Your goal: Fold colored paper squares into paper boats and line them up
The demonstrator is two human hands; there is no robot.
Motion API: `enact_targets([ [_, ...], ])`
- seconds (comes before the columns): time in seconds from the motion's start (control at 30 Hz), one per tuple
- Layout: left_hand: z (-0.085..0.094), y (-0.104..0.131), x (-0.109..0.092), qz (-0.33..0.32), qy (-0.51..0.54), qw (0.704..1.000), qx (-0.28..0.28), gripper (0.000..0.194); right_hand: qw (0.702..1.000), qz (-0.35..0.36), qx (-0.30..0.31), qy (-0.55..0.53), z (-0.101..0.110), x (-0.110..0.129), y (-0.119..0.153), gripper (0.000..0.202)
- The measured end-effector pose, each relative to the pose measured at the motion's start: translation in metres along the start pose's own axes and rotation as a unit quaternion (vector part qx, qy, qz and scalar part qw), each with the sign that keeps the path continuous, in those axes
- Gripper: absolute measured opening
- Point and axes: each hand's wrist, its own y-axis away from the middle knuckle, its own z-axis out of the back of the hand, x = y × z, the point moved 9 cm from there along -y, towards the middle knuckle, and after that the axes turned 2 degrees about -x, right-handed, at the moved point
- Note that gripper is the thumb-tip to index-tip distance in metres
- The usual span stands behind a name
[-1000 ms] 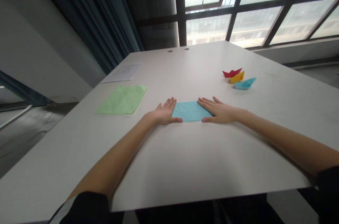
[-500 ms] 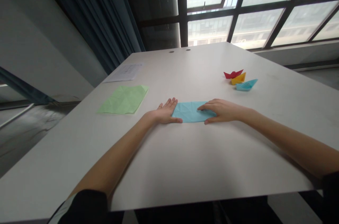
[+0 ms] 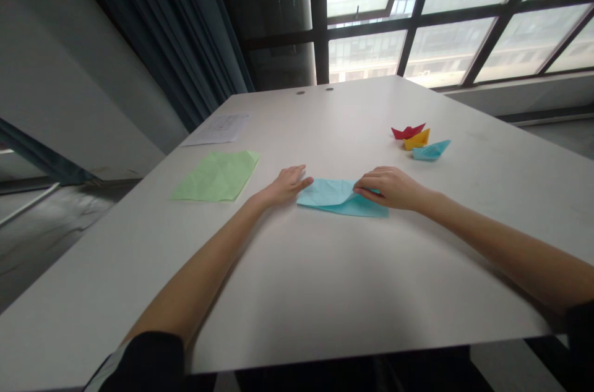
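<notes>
A light blue folded paper (image 3: 327,193) lies on the white table between my hands, its creased upper layer lifted at the right over the lower one. My right hand (image 3: 387,187) pinches the lifted layer's edge between thumb and fingers. At the paper's left end is my left hand (image 3: 288,184), its fingers apart and its thumb at the paper's upper left corner.
Green creased paper (image 3: 217,176) lies to the left on the table (image 3: 297,281), with a printed sheet (image 3: 218,129) behind it. Red (image 3: 408,132), yellow (image 3: 416,140) and blue (image 3: 430,150) paper boats stand close together at the right.
My right hand has closed on the upper layer and raised its near edge, which shows the layer below. My left hand has shifted slightly up and left, its thumb now higher on the paper.
</notes>
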Motion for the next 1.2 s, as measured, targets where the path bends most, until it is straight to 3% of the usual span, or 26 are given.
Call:
enact_targets([
  [0.1, 0.015, 0.0, 0.005, 0.012, 0.097, 0.993, -0.058, 0.081, 0.984, -0.123, -0.102, -0.073, 0.02, -0.022, 0.002, 0.03],
  [0.23, 0.018, 0.001, 0.018, 0.041, 0.156, 0.982, -0.098, 0.079, 0.916, -0.277, -0.209, -0.2, 0.024, -0.065, 0.014, 0.031],
  [0.33, 0.007, 0.0, 0.022, 0.048, 0.087, 0.994, -0.054, 0.079, 0.865, -0.359, -0.242, -0.254, 0.01, -0.101, 0.026, 0.031],
  [0.4, -0.002, 0.001, 0.02, 0.03, 0.016, 0.999, -0.007, 0.081, 0.851, -0.391, -0.239, -0.256, 0.0, -0.121, 0.034, 0.03],
  [0.5, -0.009, 0.004, 0.017, 0.013, -0.047, 0.998, 0.038, 0.079, 0.876, -0.396, -0.133, -0.239, -0.02, -0.134, 0.035, 0.033],
  [0.6, -0.008, 0.007, 0.021, 0.022, -0.061, 0.997, 0.052, 0.072, 0.911, -0.34, -0.018, -0.234, -0.033, -0.128, 0.031, 0.038],
  [0.67, -0.007, 0.008, 0.023, 0.023, -0.06, 0.996, 0.057, 0.067, 0.933, -0.295, 0.019, -0.206, -0.035, -0.121, 0.028, 0.037],
  [0.8, -0.005, 0.007, 0.029, 0.02, -0.06, 0.996, 0.06, 0.063, 0.95, -0.273, 0.035, -0.145, -0.036, -0.123, 0.028, 0.036],
  [0.97, -0.001, 0.004, 0.026, 0.006, -0.057, 0.997, 0.046, 0.06, 0.951, -0.262, 0.038, -0.161, -0.04, -0.124, 0.029, 0.034],
  [1.2, 0.007, 0.003, 0.026, 0.015, 0.055, 0.998, 0.02, 0.04, 0.948, -0.255, 0.017, -0.189, -0.039, -0.124, 0.03, 0.039],
])
